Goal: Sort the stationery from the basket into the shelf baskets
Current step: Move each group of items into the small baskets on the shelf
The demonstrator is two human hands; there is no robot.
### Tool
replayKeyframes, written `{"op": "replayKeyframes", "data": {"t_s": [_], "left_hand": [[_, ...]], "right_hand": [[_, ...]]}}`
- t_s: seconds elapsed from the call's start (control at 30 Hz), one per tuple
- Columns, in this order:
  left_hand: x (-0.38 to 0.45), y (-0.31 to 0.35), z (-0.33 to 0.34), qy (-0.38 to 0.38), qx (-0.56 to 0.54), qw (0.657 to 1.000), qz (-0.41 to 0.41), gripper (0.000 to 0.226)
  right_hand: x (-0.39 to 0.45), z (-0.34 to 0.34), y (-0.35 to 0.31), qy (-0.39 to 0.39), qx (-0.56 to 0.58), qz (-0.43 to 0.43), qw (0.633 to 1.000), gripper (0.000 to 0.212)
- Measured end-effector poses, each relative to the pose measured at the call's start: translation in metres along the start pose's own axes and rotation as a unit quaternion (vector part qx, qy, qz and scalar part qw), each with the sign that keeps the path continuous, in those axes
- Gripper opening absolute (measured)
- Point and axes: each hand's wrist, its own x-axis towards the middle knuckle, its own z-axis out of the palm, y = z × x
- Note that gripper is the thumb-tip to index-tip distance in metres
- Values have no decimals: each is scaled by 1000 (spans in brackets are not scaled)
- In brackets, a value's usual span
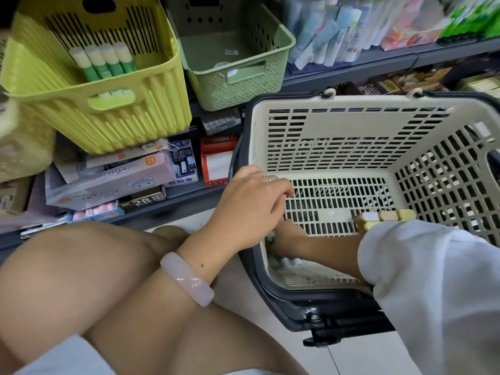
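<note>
The cream shopping basket (338,125) stands on the floor beside the shelf. My left hand (251,204) grips its left rim, fingers curled over the edge. My right hand (290,234) reaches down into the basket's near left corner; its fingers are hidden behind my left hand and the rim. A green-and-white glue stick end (270,237) shows at those fingers, and more glue sticks (286,261) lie in the corner below. Pale yellow blocks (384,216) lie on the basket floor by my white sleeve. The yellow shelf basket (113,112) holds several glue sticks (104,62).
A green shelf basket (243,85) sits right of the yellow one, with small round items inside. Boxes of pencils and erasers (113,182) fill the lower shelf. Packaged goods (338,31) stand on the upper right shelf. My bare knees (94,280) are in front.
</note>
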Motion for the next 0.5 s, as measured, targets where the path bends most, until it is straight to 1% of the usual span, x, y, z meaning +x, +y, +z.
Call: {"op": "replayKeyframes", "data": {"t_s": [0.07,0.13,0.2,0.3,0.37,0.43,0.47,0.5], "left_hand": [[0,-1,-1,2,-4,1000,3,24],[0,-2,-1,3,-8,1000,6,25],[0,-3,-2,0,-9,1000,12,26],[-1,-4,-1,-1,-17,1000,14,26],[-2,-5,-1,-6,-19,1000,13,27],[-1,-5,-2,-10,-30,999,6,26],[-1,-4,-3,-12,-50,999,-3,24],[-1,-2,-4,-9,-89,996,-18,23]], "right_hand": [[-4,-1,0,26,-10,12,1000,17],[-6,-3,2,56,-49,6,997,21],[-6,-7,3,69,-83,-5,994,22],[-6,-13,8,43,-71,-30,996,29],[-9,-22,11,7,-4,-42,999,28],[-14,-42,13,-15,79,-38,996,22],[-19,-55,15,-24,142,-26,989,18],[-26,-72,18,-35,222,-13,974,16]]}}
